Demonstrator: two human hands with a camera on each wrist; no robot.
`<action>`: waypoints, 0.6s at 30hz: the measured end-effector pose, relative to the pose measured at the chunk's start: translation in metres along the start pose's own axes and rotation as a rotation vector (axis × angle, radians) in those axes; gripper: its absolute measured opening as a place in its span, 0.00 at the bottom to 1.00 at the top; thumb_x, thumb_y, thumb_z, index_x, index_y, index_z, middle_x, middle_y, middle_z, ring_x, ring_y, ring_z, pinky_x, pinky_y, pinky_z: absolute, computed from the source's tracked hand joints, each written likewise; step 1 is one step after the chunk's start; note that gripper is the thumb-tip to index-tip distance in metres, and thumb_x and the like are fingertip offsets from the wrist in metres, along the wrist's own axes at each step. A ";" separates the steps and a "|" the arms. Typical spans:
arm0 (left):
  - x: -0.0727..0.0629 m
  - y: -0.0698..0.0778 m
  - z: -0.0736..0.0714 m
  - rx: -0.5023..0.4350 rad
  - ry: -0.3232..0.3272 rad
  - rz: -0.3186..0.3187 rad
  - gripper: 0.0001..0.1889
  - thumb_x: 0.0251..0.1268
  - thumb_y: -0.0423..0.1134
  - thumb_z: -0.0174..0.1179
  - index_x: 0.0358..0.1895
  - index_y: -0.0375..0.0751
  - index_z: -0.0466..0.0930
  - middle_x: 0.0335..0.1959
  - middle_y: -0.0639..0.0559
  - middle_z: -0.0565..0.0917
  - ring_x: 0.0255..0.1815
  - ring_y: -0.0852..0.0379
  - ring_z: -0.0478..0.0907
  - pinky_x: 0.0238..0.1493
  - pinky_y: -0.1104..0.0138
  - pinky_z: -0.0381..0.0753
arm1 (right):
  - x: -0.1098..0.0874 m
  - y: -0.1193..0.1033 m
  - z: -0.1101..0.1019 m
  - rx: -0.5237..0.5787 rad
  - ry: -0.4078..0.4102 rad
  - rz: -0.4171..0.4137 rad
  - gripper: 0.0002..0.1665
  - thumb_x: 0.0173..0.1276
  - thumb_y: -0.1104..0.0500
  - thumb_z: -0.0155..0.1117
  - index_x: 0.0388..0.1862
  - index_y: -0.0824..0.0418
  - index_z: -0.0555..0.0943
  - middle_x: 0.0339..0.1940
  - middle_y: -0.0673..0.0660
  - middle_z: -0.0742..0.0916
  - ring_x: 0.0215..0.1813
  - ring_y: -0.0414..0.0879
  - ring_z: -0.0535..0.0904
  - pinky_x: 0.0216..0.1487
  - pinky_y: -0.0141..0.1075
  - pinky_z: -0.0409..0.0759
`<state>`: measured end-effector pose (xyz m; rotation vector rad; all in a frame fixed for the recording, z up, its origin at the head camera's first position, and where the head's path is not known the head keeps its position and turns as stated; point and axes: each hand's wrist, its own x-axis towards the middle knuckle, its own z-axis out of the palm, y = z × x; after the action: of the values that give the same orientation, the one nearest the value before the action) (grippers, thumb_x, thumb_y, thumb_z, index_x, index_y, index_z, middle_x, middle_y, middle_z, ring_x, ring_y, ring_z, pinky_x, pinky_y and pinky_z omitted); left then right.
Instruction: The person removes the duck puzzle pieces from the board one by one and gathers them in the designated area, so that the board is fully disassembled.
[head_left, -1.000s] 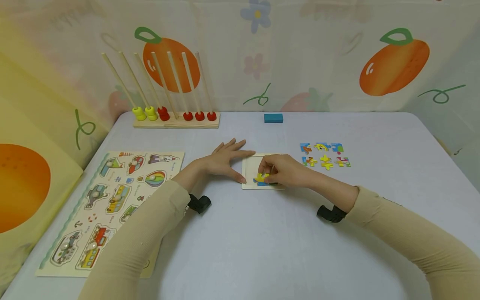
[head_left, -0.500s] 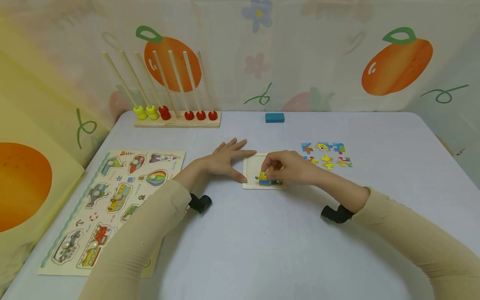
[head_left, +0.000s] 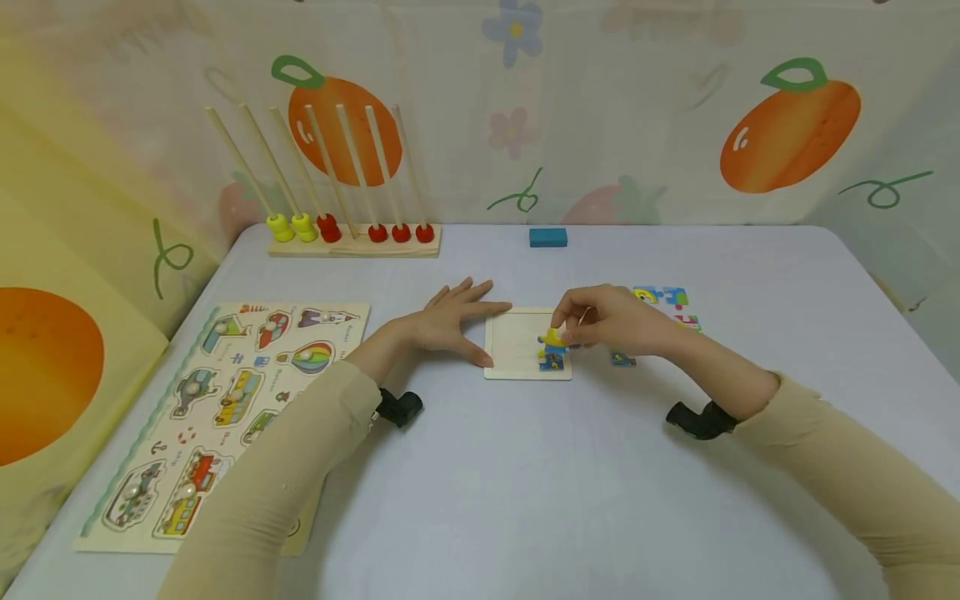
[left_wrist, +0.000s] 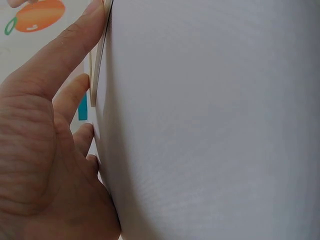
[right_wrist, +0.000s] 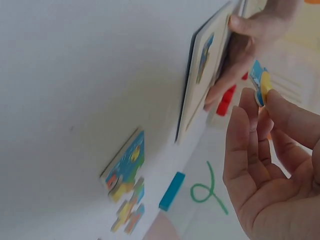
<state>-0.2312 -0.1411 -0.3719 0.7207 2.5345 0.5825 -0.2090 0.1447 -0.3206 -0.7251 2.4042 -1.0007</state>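
A small square wooden puzzle tray (head_left: 513, 343) lies mid-table. My left hand (head_left: 448, 323) is spread at its left side, thumb and index finger straight along the tray's edge (left_wrist: 100, 62). In the tray's near right corner lies a mostly blue puzzle piece (head_left: 552, 363), also visible in the right wrist view on the tray (right_wrist: 188, 116). Thumb and fingers of my right hand (head_left: 618, 318) pinch a yellow and blue jigsaw piece (right_wrist: 262, 84), held up over the tray's right side. In the head view that jigsaw piece (head_left: 553, 337) partly overlaps the one lying below.
Loose puzzle pieces (head_left: 673, 296) lie right of the tray, partly hidden by my right hand; another piece (head_left: 622, 360) shows below the wrist. A picture board (head_left: 217, 350) covers the left. A bead counting rack (head_left: 352, 246) and a blue block (head_left: 548, 237) stand at the back.
My right hand has moved right and lifted the yellow and blue jigsaw piece from low in the tray, exposing the corner piece. The left hand has stayed in place.
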 end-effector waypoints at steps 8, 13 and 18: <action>-0.001 0.000 0.000 0.004 0.001 0.006 0.48 0.50 0.60 0.70 0.76 0.64 0.58 0.84 0.50 0.42 0.85 0.44 0.28 0.81 0.42 0.28 | -0.009 0.012 -0.013 -0.005 0.020 -0.005 0.07 0.68 0.62 0.65 0.44 0.59 0.82 0.34 0.55 0.84 0.37 0.51 0.83 0.41 0.35 0.84; -0.001 0.000 0.000 0.006 0.003 0.009 0.48 0.50 0.60 0.70 0.76 0.64 0.58 0.84 0.51 0.42 0.85 0.44 0.28 0.81 0.43 0.28 | -0.019 0.018 -0.021 -0.025 0.026 0.005 0.08 0.67 0.62 0.66 0.45 0.60 0.83 0.35 0.55 0.85 0.36 0.48 0.81 0.41 0.33 0.83; -0.001 0.000 0.000 0.007 0.003 0.007 0.48 0.49 0.60 0.70 0.76 0.64 0.58 0.84 0.51 0.42 0.85 0.45 0.28 0.81 0.43 0.28 | -0.028 0.028 -0.028 -0.008 0.025 0.048 0.09 0.69 0.61 0.64 0.46 0.60 0.82 0.38 0.57 0.84 0.37 0.47 0.84 0.44 0.35 0.86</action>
<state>-0.2303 -0.1418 -0.3717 0.7314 2.5392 0.5781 -0.2120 0.1927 -0.3177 -0.6589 2.4362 -0.9867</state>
